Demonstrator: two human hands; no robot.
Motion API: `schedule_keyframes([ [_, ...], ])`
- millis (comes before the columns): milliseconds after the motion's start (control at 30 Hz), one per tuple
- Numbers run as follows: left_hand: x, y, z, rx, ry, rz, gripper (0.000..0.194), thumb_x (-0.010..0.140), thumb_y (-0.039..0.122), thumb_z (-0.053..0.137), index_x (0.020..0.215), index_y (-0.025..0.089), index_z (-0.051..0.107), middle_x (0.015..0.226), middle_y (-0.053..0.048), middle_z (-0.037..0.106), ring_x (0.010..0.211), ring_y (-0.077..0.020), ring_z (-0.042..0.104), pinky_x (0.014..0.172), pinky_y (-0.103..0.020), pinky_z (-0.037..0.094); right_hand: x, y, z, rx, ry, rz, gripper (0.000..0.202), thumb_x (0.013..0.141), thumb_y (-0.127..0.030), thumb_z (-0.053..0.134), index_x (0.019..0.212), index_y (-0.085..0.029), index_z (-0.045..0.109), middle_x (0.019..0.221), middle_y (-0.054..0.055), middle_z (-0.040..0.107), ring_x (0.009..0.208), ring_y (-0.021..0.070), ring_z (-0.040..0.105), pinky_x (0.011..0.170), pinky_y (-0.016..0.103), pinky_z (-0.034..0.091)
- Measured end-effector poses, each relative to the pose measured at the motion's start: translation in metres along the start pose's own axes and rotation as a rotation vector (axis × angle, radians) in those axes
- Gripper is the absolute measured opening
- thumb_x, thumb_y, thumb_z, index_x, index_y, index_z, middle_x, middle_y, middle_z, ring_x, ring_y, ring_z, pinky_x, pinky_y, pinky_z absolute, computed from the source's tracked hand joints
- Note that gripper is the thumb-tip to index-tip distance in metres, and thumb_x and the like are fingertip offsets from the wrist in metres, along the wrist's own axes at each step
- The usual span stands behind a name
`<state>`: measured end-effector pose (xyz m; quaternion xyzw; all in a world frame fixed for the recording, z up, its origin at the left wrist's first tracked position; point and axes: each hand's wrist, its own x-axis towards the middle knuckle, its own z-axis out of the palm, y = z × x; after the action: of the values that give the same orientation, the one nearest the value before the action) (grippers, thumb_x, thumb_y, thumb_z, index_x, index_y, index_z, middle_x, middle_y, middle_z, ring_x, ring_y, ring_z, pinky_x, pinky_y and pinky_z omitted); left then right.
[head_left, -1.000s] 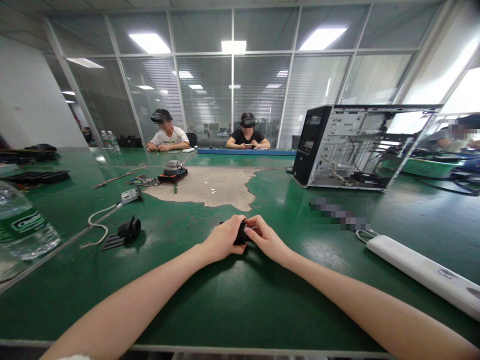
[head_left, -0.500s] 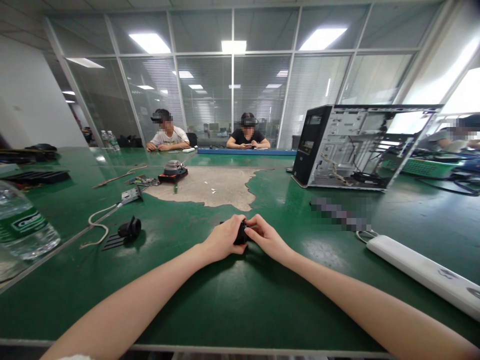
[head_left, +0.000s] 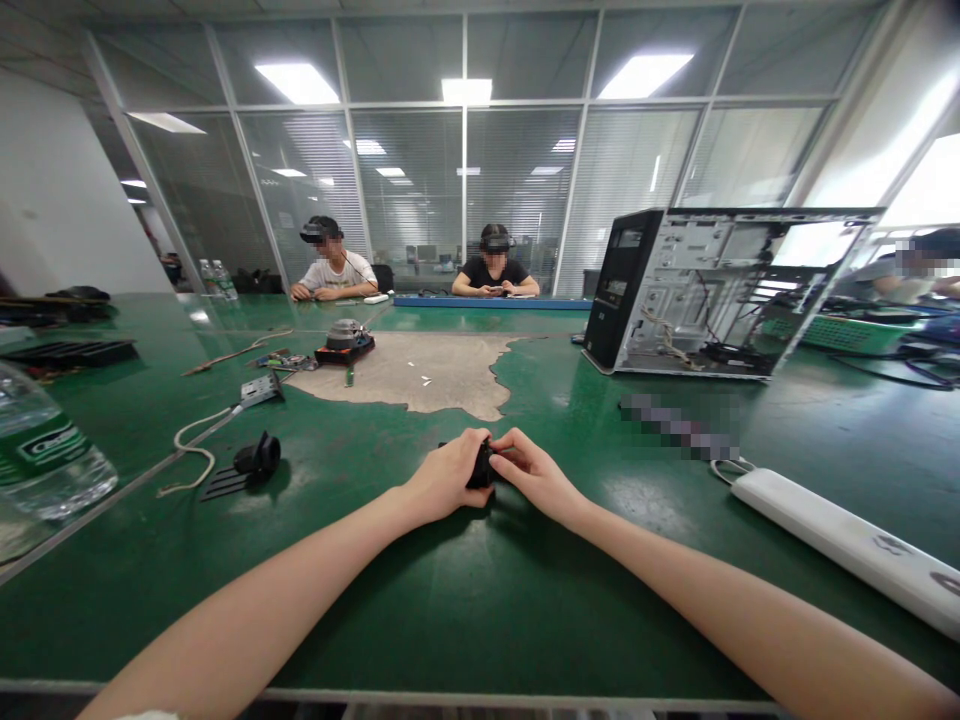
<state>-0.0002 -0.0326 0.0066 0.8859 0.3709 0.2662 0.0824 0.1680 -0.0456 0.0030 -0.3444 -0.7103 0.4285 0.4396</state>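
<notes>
A small black part [head_left: 481,468] sits between my two hands above the green tabletop [head_left: 487,620]; most of it is covered by fingers, so its kind does not show. My left hand [head_left: 452,472] is wrapped round it from the left. From the right, my right hand [head_left: 531,470] pinches at its near right side with thumb and forefinger. To the left of my hands lies a black round plastic piece with slats [head_left: 255,458]. Beyond it is a small metal bracket [head_left: 260,389] with a pale cable [head_left: 196,452].
An opened computer case [head_left: 697,295] stands at the right, with a white power strip [head_left: 840,540] nearer me. A water bottle [head_left: 45,445] is at the left edge. Farther back sits a dark device with a grey domed top [head_left: 345,342]. Two people [head_left: 495,270] sit across the table.
My hands keep nearly the same grip and place on the black part. The whole view has shifted very slightly.
</notes>
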Motion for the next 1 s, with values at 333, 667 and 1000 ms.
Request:
schedule_keyframes([
  [333,0.000,-0.001,0.001,0.019,-0.011,0.022,0.061,0.063,0.025,0.060,0.115,0.020,0.028,0.103,-0.007,0.047,0.089,-0.0226,0.052,0.075,-0.034,0.043,0.004,0.006,-0.002,-0.032,-0.008,0.033,0.021,0.075,-0.033,0.055,0.089,-0.019,0.046,0.088,0.001,0.055,0.083,0.0143,0.056,0.076,0.031,0.046],
  [667,0.000,0.000,-0.002,0.028,-0.011,0.016,0.059,0.063,0.026,0.061,0.113,0.019,0.029,0.101,-0.006,0.047,0.087,-0.0224,0.052,0.074,-0.034,0.043,0.004,0.005,-0.002,-0.001,0.004,-0.005,0.018,0.077,-0.033,0.053,0.086,-0.019,0.046,0.084,0.000,0.053,0.077,0.0126,0.054,0.071,0.028,0.045],
  [1000,0.000,0.000,-0.001,0.023,-0.011,0.016,0.058,0.064,0.026,0.060,0.113,0.020,0.029,0.100,-0.005,0.047,0.085,-0.0215,0.053,0.072,-0.033,0.043,0.004,0.000,-0.003,0.059,-0.048,0.015,0.024,0.071,-0.032,0.060,0.086,-0.020,0.046,0.089,0.000,0.052,0.082,0.0144,0.055,0.073,0.030,0.045],
])
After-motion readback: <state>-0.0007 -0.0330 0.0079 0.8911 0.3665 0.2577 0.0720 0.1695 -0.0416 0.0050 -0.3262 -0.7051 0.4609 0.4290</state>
